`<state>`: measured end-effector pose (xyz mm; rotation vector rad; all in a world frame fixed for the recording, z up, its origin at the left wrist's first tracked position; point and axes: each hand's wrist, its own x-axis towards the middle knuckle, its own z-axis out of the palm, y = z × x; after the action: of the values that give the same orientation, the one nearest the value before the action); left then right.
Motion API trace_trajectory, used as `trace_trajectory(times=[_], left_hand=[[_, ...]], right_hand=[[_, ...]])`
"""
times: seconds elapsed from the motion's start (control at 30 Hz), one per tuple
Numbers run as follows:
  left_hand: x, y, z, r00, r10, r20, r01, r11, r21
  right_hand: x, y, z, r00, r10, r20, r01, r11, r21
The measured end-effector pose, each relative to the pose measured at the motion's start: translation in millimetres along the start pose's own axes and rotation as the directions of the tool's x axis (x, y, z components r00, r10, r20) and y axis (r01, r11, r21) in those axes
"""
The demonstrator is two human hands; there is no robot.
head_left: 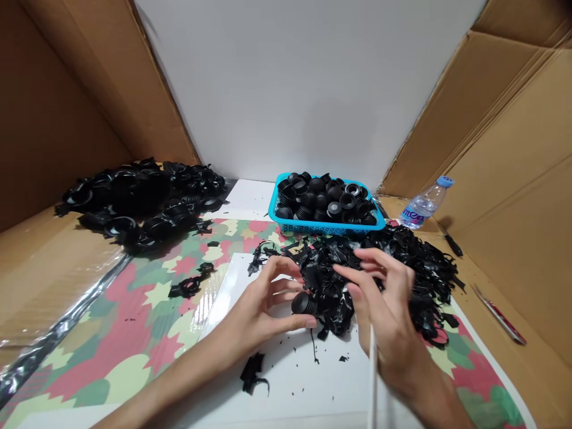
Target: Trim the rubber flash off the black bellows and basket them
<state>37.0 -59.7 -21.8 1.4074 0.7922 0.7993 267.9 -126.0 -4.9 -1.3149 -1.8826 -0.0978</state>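
Observation:
My left hand [272, 304] is curved around a round black ribbed part [304, 303], with its thumb below the part and its fingers above. My right hand [384, 304] is just right of it, fingers apart over a heap of black rubbery scraps [335, 310]. A thin white stick [372, 375] runs down from beneath the right palm; whether the hand grips it is hard to tell. Behind the scraps, a blue basket [328, 227] holds several similar black parts [317, 186].
A large pile of black parts [134, 202] lies at the left. On the right are a water bottle [422, 205], a dark-handled tool [452, 243] and a red-handled cutter [500, 316]. Cardboard walls [518, 173] flank the table; scraps [254, 374] lie on the white board [286, 393].

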Motion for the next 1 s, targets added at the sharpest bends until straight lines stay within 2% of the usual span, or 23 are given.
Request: trace_trajectory(times=[0.03,0.1,0.13,0.2,0.27,0.4,0.57,0.67,0.8,0.87,1.0], left_hand=[[0,0,-0.2,1.0,0.006,-0.001,-0.006,1.0,0.007],[0,-2,-1.4,0.999,0.034,-0.004,-0.034,0.999,0.022],[1,-4,-2.4,0.999,0.051,-0.004,-0.051,0.998,0.035],[1,-5,-4.2,0.997,0.073,-0.006,-0.072,0.995,0.068],[1,-5,-5.0,0.998,0.067,-0.001,-0.067,0.994,0.088],[1,1,-1.8,1.0,0.024,-0.003,-0.024,0.998,0.064],[2,11,2.9,0.999,-0.002,-0.041,0.005,0.997,0.073],[2,13,3.7,0.996,-0.006,-0.087,0.013,0.997,0.081],[2,10,4.9,0.996,-0.027,-0.085,0.029,0.999,0.015],[2,8,6.8,0.995,-0.05,-0.086,0.045,0.997,-0.057],[3,6,13.5,0.989,-0.095,-0.113,0.072,0.979,-0.191]], right_hand=[[8,4,0,0.994,-0.046,0.102,0.038,0.996,0.079],[20,10,2,0.952,-0.124,0.28,0.057,0.97,0.235],[23,11,5,0.927,-0.15,0.343,0.045,0.954,0.295],[25,11,10,0.902,-0.168,0.397,0.011,0.929,0.369],[21,11,15,0.913,-0.158,0.375,-0.013,0.91,0.415],[13,12,18,0.957,-0.136,0.255,-0.007,0.87,0.493],[11,10,19,0.972,-0.092,0.215,-0.035,0.851,0.525],[9,7,23,0.985,-0.088,0.146,0.008,0.88,0.476],[4,2,28,0.99,-0.098,0.102,0.06,0.944,0.325],[2,0,30,0.994,-0.066,0.09,0.036,0.952,0.305],[1,-6,32,0.996,0.084,0.025,-0.088,0.953,0.29]])
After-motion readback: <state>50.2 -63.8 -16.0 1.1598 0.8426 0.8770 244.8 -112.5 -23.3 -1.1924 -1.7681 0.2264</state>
